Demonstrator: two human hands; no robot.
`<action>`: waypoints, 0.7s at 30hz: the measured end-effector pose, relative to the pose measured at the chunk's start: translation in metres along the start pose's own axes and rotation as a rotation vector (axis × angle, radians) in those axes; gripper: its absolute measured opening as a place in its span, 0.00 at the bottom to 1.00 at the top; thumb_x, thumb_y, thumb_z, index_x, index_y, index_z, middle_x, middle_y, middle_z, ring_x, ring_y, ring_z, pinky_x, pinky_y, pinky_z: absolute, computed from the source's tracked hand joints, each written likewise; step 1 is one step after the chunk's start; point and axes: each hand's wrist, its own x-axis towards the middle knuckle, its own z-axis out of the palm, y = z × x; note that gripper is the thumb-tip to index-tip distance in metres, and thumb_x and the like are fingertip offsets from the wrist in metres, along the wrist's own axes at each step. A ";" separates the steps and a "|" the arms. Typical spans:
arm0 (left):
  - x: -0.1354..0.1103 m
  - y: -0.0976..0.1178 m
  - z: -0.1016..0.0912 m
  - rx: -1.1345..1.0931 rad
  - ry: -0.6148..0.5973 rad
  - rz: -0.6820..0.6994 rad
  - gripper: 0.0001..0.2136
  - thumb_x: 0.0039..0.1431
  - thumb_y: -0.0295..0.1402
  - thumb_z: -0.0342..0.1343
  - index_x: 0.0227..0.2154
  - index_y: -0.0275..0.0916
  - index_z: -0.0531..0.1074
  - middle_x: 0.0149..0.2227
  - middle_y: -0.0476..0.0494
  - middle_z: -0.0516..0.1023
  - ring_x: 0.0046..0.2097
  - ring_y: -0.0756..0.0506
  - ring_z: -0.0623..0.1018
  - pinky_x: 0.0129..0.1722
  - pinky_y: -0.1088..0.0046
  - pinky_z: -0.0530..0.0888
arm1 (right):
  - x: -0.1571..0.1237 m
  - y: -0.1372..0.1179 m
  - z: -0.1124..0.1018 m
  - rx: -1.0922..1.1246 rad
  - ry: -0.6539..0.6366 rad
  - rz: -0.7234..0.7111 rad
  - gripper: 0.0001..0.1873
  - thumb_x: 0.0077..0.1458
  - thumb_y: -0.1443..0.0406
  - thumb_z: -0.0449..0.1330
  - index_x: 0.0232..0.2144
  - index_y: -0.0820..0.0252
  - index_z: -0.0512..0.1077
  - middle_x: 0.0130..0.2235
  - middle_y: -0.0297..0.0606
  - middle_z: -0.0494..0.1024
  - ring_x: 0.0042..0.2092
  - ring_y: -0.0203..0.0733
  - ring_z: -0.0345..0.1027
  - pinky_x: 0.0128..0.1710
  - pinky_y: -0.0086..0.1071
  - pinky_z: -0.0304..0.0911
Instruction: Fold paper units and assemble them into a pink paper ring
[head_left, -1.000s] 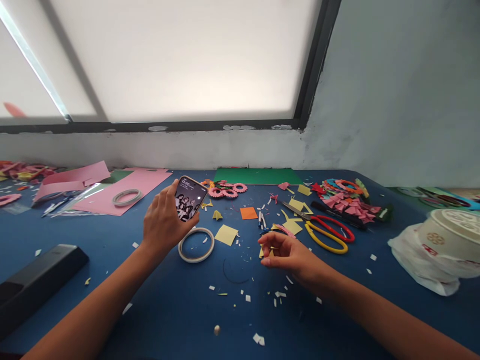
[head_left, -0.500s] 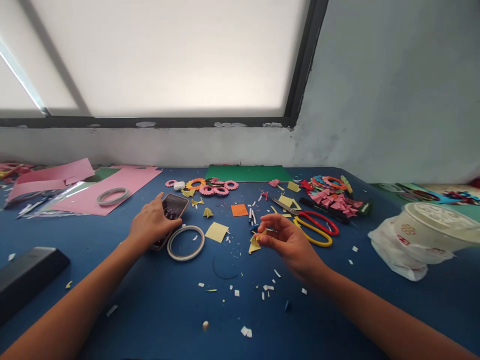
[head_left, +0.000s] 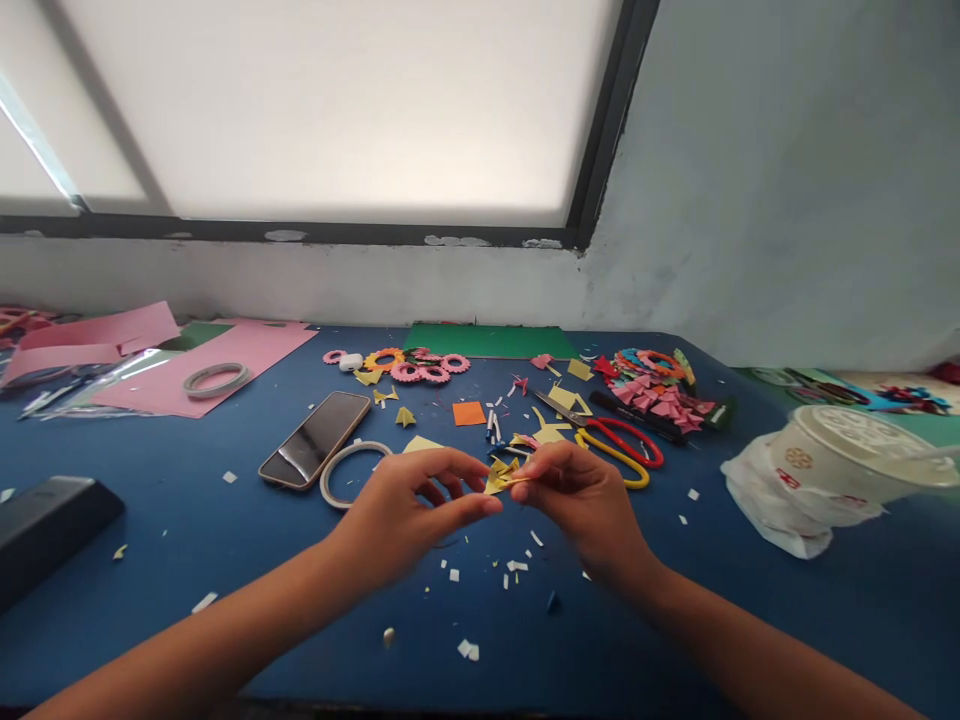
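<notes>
With our right hand [head_left: 583, 500] we pinch a creased, pointed, folded yellow paper [head_left: 500, 476]; whether our left hand [head_left: 409, 508] grips it, we cannot tell

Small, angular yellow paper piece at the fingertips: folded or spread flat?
Folded. The small, angular yellow paper piece, pinched in the right hand, shows raised, creased flaps, not one flat sheet.
</notes>
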 end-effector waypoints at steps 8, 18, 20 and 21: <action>0.008 -0.003 0.021 -0.363 0.084 0.005 0.05 0.47 0.33 0.61 0.26 0.37 0.77 0.24 0.50 0.73 0.20 0.56 0.67 0.17 0.84 0.70 | 0.002 0.000 0.002 0.032 -0.047 -0.094 0.07 0.44 0.72 0.65 0.24 0.54 0.74 0.28 0.29 0.78 0.32 0.33 0.74 0.35 0.27 0.72; 0.004 -0.006 0.025 -0.395 0.120 0.150 0.05 0.52 0.28 0.57 0.28 0.40 0.78 0.27 0.49 0.71 0.24 0.54 0.71 0.20 0.82 0.75 | 0.000 0.001 0.004 -0.008 0.020 0.080 0.09 0.39 0.67 0.69 0.26 0.56 0.74 0.26 0.29 0.77 0.30 0.34 0.72 0.31 0.27 0.70; 0.004 -0.006 0.024 -0.385 0.134 0.156 0.05 0.52 0.28 0.57 0.29 0.40 0.78 0.27 0.49 0.72 0.25 0.54 0.72 0.21 0.82 0.75 | 0.000 0.002 0.004 -0.007 -0.011 0.116 0.08 0.40 0.66 0.68 0.27 0.57 0.74 0.27 0.29 0.77 0.30 0.33 0.72 0.32 0.26 0.70; 0.004 -0.006 0.024 -0.382 0.135 0.149 0.05 0.52 0.28 0.57 0.29 0.40 0.78 0.28 0.49 0.72 0.25 0.54 0.72 0.22 0.82 0.76 | 0.000 0.003 0.004 -0.008 -0.031 0.129 0.07 0.40 0.66 0.68 0.27 0.57 0.74 0.27 0.29 0.77 0.29 0.33 0.72 0.32 0.27 0.70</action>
